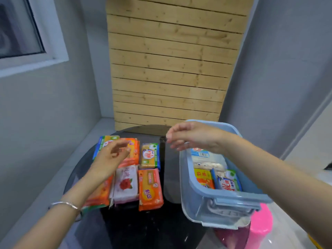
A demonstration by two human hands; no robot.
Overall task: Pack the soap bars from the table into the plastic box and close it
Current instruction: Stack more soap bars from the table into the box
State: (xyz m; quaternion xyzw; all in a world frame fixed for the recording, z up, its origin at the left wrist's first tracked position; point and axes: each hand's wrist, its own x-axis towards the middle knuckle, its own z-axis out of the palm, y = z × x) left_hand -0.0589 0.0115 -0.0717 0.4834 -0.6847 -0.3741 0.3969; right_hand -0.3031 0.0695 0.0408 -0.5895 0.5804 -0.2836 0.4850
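Several wrapped soap bars lie on the dark round table [149,229]: an orange bar [150,189], a white bar with a red rose [125,184], a yellow-green bar [150,156] and orange bars [133,151] further back. My left hand [109,159] hovers over the left bars, fingers loosely spread, holding nothing. The blue plastic box [190,194] stands at the right with its lid off and several soap bars [215,177] inside. My right hand [190,136] hangs over the box's far left rim, fingers relaxed and empty.
A pink stool [260,227] stands under the box's right corner. A wooden plank panel [168,69] leans on the grey wall behind the table. A window [19,29] is at upper left. The box's lid is not in view.
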